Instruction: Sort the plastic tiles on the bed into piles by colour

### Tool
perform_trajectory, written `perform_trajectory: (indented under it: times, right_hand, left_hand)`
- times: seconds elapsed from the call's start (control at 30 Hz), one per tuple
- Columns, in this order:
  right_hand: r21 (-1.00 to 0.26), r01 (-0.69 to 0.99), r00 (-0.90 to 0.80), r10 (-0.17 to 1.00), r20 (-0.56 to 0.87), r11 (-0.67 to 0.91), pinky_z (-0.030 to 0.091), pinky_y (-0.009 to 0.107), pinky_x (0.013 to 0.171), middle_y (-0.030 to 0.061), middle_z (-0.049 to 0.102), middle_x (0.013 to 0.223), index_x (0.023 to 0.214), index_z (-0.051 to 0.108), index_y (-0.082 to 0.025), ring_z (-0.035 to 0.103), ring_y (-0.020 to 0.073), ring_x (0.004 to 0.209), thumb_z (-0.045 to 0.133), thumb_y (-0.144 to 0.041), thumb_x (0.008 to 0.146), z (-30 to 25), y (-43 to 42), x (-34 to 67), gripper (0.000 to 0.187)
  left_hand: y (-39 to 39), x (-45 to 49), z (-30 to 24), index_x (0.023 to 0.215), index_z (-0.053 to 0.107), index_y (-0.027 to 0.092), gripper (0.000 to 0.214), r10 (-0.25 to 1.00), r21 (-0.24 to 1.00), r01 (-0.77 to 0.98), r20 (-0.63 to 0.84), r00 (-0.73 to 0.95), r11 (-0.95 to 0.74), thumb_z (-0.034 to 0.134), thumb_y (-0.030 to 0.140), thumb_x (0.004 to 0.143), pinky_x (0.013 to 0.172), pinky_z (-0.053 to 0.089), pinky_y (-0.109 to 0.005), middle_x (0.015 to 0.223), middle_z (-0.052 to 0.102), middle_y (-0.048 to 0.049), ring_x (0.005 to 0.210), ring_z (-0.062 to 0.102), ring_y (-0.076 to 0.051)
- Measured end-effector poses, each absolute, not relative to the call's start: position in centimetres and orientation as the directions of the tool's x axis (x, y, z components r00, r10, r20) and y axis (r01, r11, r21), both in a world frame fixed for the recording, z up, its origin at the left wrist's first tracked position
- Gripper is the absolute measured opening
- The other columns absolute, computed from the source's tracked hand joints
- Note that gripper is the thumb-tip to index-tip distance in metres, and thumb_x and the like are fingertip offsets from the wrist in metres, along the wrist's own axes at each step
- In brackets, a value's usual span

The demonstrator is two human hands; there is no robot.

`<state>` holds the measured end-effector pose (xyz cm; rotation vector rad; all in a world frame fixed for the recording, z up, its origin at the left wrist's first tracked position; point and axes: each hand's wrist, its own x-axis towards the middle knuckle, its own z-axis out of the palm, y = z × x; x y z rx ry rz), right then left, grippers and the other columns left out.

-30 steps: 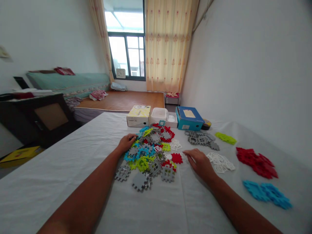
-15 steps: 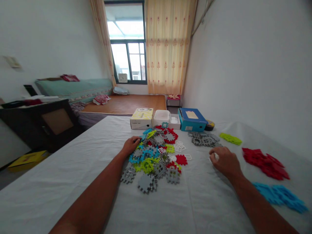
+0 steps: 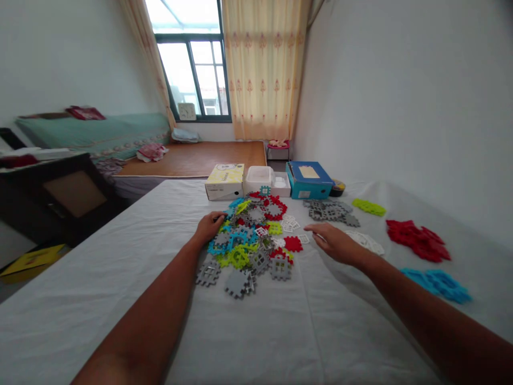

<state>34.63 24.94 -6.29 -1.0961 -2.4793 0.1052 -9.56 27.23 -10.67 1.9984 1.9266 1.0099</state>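
A heap of interlocking plastic building tiles [image 3: 240, 235] in grey, blue, lime, red and white lies on the white-covered table. My left hand [image 3: 210, 227] rests at the heap's left edge, its fingers curled by the blue tiles; what they hold, if anything, is hidden. On the other side, my right hand [image 3: 331, 240] hovers over the cloth with its index finger stretched towards a white window-grid piece [image 3: 304, 239]. Nothing shows between its fingers. More white grid pieces [image 3: 290, 223] lie on the heap's right side, near a red tile [image 3: 293, 244].
Sorted piles lie to the right: grey tiles [image 3: 331, 210], lime tiles [image 3: 368, 207], red tiles [image 3: 417, 240], blue tiles [image 3: 438, 284] and white pieces [image 3: 366, 242] behind my right wrist. A yellow-white box [image 3: 225, 183], a white container [image 3: 258, 181] and a blue box [image 3: 308, 181] stand behind the heap.
My right hand has moved left from over the white pile to near the heap, its fingers straightening. That white pile now shows. My left hand stays at the heap; the view has shifted.
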Motion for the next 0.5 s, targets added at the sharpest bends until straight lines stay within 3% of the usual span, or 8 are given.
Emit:
perform_trajectory:
  times: [0.13,0.27,0.4,0.5]
  right_hand:
    - [-0.219,0.740,-0.574,0.767,0.287,0.636,0.046,0.041,0.097,0.0132,0.065,0.123,0.123,0.062,-0.015,0.061,0.0220,0.109,0.042,-0.010,0.086,-7.5,27.3,32.4,0.042]
    - [-0.259,0.708,-0.592,0.752,0.290,0.657,0.043,0.042,0.099,0.0119,0.063,0.127,0.125,0.060,-0.017,0.058,0.0225,0.114,0.046,-0.015,0.088,-9.4,27.2,30.5,0.039]
    - [-0.400,0.590,-0.643,0.708,0.292,0.701,0.047,0.036,0.092,0.0102,0.066,0.119,0.122,0.062,-0.019,0.061,0.0201,0.104,0.051,-0.020,0.089,-9.4,25.5,30.4,0.035]
    - [-0.483,0.602,-0.572,0.765,0.294,0.636,0.049,0.032,0.086,0.0085,0.069,0.109,0.119,0.064,-0.020,0.064,0.0172,0.091,0.049,-0.018,0.089,-8.6,25.2,31.4,0.033]
  left_hand:
    - [27.2,-9.5,-10.5,0.105,0.072,0.022,0.040,0.941,0.567,0.813,0.329,-0.080,-0.129,0.046,0.042,0.084,0.095,0.049,-0.035,0.110,0.072,-0.0051,0.105,0.064,-0.023]
    - [27.2,-9.4,-10.4,0.104,0.072,0.023,0.038,0.943,0.580,0.805,0.321,-0.087,-0.123,0.047,0.042,0.083,0.096,0.048,-0.035,0.108,0.072,-0.0042,0.103,0.064,-0.022]
    - [27.1,-9.2,-10.3,0.104,0.072,0.022,0.038,0.944,0.590,0.799,0.317,-0.095,-0.117,0.047,0.042,0.082,0.095,0.049,-0.035,0.108,0.072,-0.0039,0.104,0.064,-0.022]
    - [27.0,-9.2,-10.2,0.105,0.072,0.021,0.040,0.946,0.595,0.795,0.310,-0.098,-0.112,0.047,0.043,0.082,0.096,0.049,-0.034,0.109,0.072,-0.0045,0.103,0.064,-0.022]
